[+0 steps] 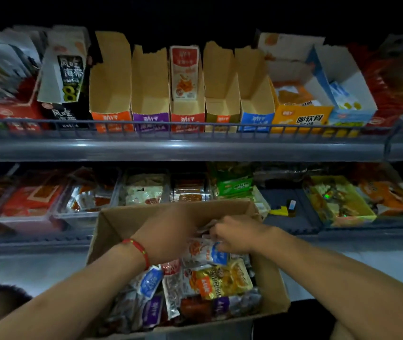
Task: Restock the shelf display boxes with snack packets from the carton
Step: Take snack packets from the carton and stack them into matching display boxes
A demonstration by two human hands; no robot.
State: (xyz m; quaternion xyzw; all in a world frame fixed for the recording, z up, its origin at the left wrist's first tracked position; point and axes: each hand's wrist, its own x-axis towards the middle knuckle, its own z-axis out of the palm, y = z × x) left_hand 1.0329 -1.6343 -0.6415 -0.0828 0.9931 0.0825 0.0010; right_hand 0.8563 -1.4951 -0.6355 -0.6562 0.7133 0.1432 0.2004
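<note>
We have both hands in the carton (112, 231), meeting at its far side. Our right hand (234, 235) curls its fingers around a blue-and-white packet (207, 252) lying just below it; our left hand (168, 238) covers the heap, its grip hidden. The packet's long axis runs left to right. The empty blue box (257, 114) waits on the upper shelf (195, 148), straight above the right hand, which is nearer.
</note>
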